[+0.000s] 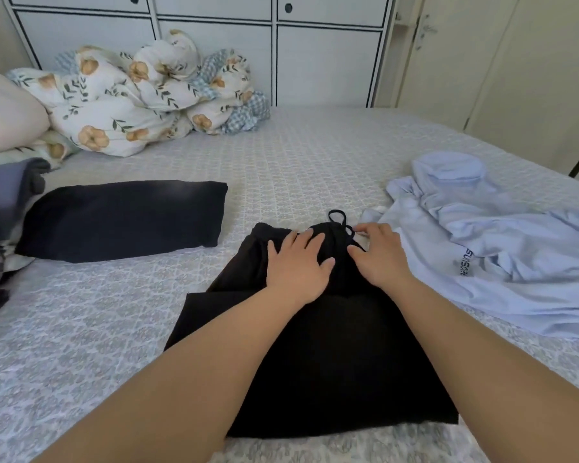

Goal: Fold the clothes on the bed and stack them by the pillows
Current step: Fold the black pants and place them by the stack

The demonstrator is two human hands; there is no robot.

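A: So where are we at with the black garment [315,345]?

B: It's laid out flat on the bed [298,162] right in front of us, under both hands. Our left hand [298,265] lies on its top part, fingers spread and straight, pressing down. Our right hand [380,253] is just beside it at the drawstring [340,218], fingers bent over the cord; we can't tell whether it's pinching it.

A: And around it?

B: Folded dark piece [124,218] off to the left, crumpled light blue shirt [502,248] touching on the right, floral duvet [141,98] bunched by the pillow [7,111].
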